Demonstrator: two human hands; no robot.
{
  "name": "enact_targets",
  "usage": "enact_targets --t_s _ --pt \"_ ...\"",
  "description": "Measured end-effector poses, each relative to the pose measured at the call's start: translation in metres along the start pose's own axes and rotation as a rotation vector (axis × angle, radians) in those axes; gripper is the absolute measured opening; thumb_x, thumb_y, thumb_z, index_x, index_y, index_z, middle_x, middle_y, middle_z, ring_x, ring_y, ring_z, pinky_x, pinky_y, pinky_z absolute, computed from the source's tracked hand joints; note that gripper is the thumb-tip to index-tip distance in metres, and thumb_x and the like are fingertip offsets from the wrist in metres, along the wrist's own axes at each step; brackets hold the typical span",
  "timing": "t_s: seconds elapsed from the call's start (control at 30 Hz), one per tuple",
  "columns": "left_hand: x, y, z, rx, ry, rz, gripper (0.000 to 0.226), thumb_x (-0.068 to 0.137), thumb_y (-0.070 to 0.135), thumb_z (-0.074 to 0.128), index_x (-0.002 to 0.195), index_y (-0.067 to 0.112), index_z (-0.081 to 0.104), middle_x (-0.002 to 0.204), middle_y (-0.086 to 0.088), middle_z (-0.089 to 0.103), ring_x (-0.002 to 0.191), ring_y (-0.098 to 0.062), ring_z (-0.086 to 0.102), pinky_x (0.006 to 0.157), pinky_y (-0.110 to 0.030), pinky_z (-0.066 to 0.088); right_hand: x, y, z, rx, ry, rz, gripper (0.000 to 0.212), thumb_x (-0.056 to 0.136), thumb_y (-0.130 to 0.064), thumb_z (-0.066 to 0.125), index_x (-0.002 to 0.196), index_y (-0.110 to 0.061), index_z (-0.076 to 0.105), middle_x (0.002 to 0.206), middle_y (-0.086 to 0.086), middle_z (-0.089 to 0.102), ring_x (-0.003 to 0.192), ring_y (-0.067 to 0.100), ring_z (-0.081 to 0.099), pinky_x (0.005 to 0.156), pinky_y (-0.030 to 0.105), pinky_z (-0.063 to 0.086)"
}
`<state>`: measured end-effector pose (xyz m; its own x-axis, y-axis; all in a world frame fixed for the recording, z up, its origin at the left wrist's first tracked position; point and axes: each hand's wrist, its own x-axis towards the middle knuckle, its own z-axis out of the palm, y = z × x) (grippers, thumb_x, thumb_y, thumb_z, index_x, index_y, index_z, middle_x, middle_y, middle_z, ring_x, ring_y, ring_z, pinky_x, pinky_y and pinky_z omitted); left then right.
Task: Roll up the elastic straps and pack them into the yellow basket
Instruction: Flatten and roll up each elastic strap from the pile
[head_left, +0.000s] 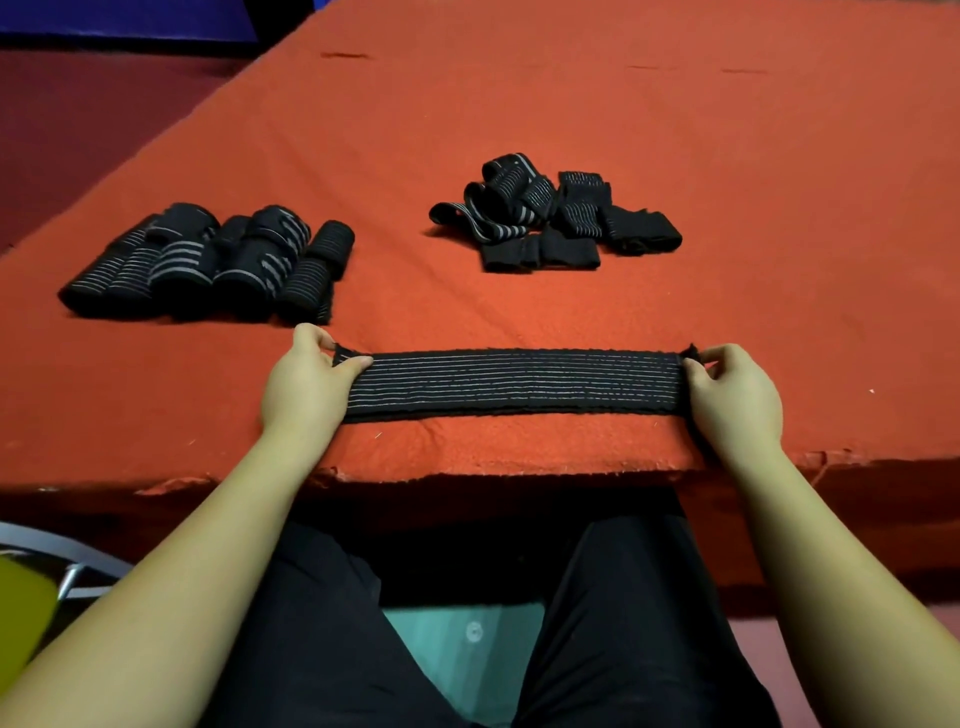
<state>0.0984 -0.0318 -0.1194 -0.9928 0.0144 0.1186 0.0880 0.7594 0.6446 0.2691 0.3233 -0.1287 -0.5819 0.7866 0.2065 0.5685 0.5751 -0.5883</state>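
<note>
Head view of a seated person at a counter (519, 130) covered in orange-red cloth. An elastic strap (514, 383), black with thin pale stripes running along its length, lies flat and stretched crosswise near the front edge of the counter, spanning the gap between the two hands. The left hand (304, 382) pinches the left end of the strap between thumb and curled fingers, the thumb lying on the upper face of the band. The right hand (735, 395) pinches the right end in like manner, its fingers curled round the far corner; a dark length of the strap continues beneath this hand to the counter edge. Beyond the left hand, and a little to its outer side, a cluster of rolled straps (208, 260) lies packed side by side, the rolls touching one another. Beyond the strap, between the two hands but nearer the right one, a loose heap of unrolled straps (556, 215) lies tangled, well apart from the rolled cluster. Below the left forearm, at the lower left margin, a yellow object (21, 618) sits beside a grey metal frame (67, 558); whether it is the basket cannot be told. Dark trousers (322, 623) cover the person's legs beneath the counter edge.
</note>
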Motion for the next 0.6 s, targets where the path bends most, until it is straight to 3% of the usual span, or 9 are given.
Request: enact_targets --t_s 0.1,0.17,0.27,0.47,0.6 --pt "0.002 -0.001 0.003 0.061 0.010 0.026 0.042 0.088 0.041 0.068 0.112 0.014 0.047 0.098 -0.006 0.062 0.087 -0.030 0.057 0.068 -0.037 0.040 0.000 0.000 0.002 -0.017 0.008 -0.007 0.023 0.094 -0.032 0.058 0.105 -0.013 0.062 0.098 0.009 0.062 0.087 0.029 0.054 0.068 0.035 0.036" --pt "0.002 -0.002 0.004 0.095 0.010 0.040 0.042 0.089 0.041 0.067 0.113 0.013 0.045 0.094 -0.006 0.061 0.083 -0.029 0.055 0.067 -0.039 0.041 0.000 0.000 0.002 -0.030 0.017 0.006 0.027 0.093 -0.035 0.059 0.108 -0.013 0.062 0.105 0.009 0.060 0.093 0.030 0.056 0.071 0.036 0.039" --pt "0.002 -0.006 0.007 0.099 0.015 0.051 0.040 0.091 0.039 0.065 0.114 0.013 0.045 0.094 -0.008 0.063 0.086 -0.033 0.059 0.068 -0.041 0.044 0.001 0.001 0.002 -0.051 0.011 0.043 0.033 0.091 -0.041 0.060 0.111 -0.014 0.061 0.112 0.011 0.061 0.105 0.034 0.058 0.078 0.040 0.044" --pt "0.000 -0.010 0.008 0.078 0.021 0.054 0.035 0.093 0.033 0.062 0.116 0.013 0.046 0.091 -0.001 0.056 0.092 -0.034 0.059 0.070 -0.039 0.041 -0.001 -0.002 0.001 -0.068 -0.030 0.082 0.036 0.093 -0.044 0.058 0.110 -0.013 0.059 0.113 0.013 0.065 0.106 0.035 0.059 0.076 0.039 0.042" --pt "0.000 -0.010 0.007 0.051 0.032 0.062 0.035 0.092 0.033 0.063 0.116 0.014 0.048 0.103 -0.005 0.058 0.098 -0.033 0.057 0.078 -0.043 0.044 -0.001 -0.008 -0.005 -0.118 -0.114 0.112 0.036 0.094 -0.047 0.054 0.094 -0.011 0.058 0.102 0.017 0.066 0.099 0.037 0.060 0.071 0.037 0.038"
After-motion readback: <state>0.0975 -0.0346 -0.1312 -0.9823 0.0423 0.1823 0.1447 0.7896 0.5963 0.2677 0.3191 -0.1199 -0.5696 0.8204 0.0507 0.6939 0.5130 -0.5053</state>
